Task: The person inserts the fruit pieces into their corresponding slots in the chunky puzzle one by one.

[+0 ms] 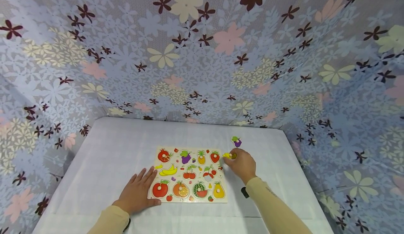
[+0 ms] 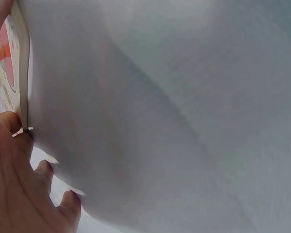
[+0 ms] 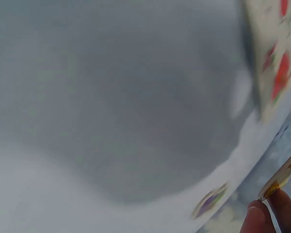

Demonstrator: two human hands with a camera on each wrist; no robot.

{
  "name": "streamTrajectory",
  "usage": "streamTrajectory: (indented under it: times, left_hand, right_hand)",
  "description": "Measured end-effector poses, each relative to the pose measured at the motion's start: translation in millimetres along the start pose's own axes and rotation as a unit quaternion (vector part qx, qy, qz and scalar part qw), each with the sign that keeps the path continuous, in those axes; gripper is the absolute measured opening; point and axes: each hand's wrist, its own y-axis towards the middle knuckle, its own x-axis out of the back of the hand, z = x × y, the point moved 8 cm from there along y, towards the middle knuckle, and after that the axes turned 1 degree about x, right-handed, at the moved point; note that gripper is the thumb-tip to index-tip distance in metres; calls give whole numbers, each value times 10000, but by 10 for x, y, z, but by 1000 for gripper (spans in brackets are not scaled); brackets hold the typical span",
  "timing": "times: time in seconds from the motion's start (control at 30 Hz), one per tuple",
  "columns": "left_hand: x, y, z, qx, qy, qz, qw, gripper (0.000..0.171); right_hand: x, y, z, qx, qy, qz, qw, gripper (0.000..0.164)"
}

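Observation:
A wooden fruit puzzle board [image 1: 174, 161] lies flat on the table, with round knobs on several of its fruit pieces. My left hand [image 1: 136, 192] rests along the board's left edge, fingers spread and thumb at the near corner. In the left wrist view, fingertips touch the board's edge [image 2: 24, 63]. Just off the board's upper right corner, my right hand [image 1: 242, 164] pinches a yellow puzzle piece [image 1: 227, 155] that looks like a banana. The right wrist view catches this thin piece edge-on between thumb and fingers. Beyond that hand, a grape puzzle piece [image 1: 237, 142] lies on the table.
A white cloth covers the table [image 1: 126, 139]. Flower-patterned fabric [image 1: 202, 69] rises behind it and at both sides. Dark bands show at both wrists.

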Motion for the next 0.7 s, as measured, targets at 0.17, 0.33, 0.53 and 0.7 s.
streamTrajectory:
  times: [0.17, 0.33, 0.53, 0.7]
  left_hand:
    - [-8, -5, 12, -30, 55, -39, 10000, 110]
    - [-7, -9, 14, -46, 80, -71, 9999, 110]
    - [27, -20, -3, -70, 28, -61, 10000, 110]
    - [29, -13, 8, -177, -4, -182, 9997, 109]
  right_hand:
    - [-108, -11, 397, 365, 197, 71, 9991, 37]
    - [-222, -44, 753, 637, 318, 194, 9973, 42]
    - [-355, -123, 1108, 899, 589, 423, 9933, 37]
    - [-437, -196, 1365, 1100, 648, 561, 9902, 32]
